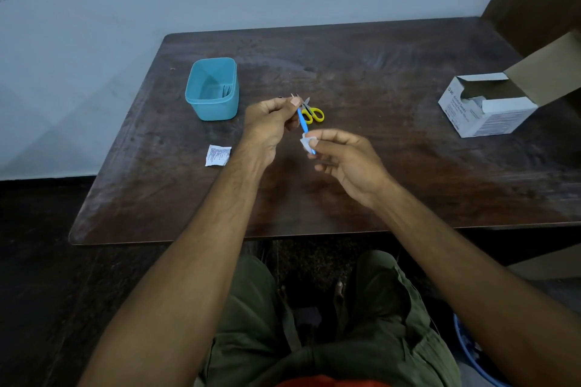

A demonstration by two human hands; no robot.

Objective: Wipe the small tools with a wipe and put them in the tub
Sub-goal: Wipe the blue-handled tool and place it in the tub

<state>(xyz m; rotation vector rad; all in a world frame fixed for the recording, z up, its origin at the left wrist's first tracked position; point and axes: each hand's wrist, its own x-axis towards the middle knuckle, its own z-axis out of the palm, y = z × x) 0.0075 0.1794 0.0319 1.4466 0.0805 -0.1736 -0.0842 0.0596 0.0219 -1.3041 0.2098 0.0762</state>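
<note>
My left hand [273, 122] pinches the upper end of a thin blue tool [303, 121] above the table. My right hand [342, 157] pinches a small white wipe [305, 142] around the tool's lower end. Small scissors with yellow handles [312, 113] lie on the table just behind my hands, with a small metal tool [295, 95] beside them, partly hidden by my left thumb. The teal tub [211, 89] stands open to the left of my hands; something flat leans against its inner right wall.
A torn white wipe sachet [218, 155] lies on the dark wooden table [408, 173], left of my left wrist. An open white box of swabs [485, 107] stands at the right edge. A grey wall runs behind the table.
</note>
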